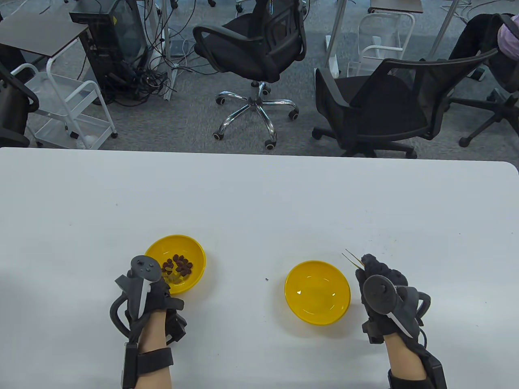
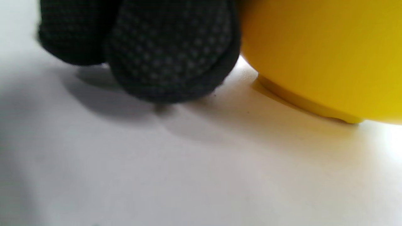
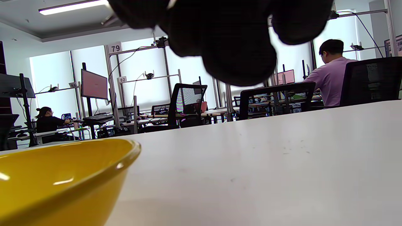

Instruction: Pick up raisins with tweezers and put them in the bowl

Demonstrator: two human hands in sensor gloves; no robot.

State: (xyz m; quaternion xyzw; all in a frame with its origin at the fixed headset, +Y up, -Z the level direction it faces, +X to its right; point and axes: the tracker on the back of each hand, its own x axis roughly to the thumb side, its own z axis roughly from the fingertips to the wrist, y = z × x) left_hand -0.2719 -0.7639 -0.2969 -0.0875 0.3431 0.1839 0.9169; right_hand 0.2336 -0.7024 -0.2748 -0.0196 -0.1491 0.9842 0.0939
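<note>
A yellow bowl (image 1: 190,249) at the left holds several dark raisins (image 1: 178,265). My left hand (image 1: 156,293) rests on the table against its near side; in the left wrist view its fingers (image 2: 169,50) touch the bowl's wall (image 2: 320,56). An empty yellow bowl (image 1: 317,292) sits right of centre; its rim shows in the right wrist view (image 3: 78,157). My right hand (image 1: 379,273) is just right of it and pinches thin gold tweezers (image 1: 352,258), tips pointing up-left, apart and empty. The tweezers do not show in the right wrist view.
A small dark speck (image 1: 266,279) lies on the white table (image 1: 259,194) between the bowls. Office chairs (image 1: 259,48) stand beyond the table's far edge.
</note>
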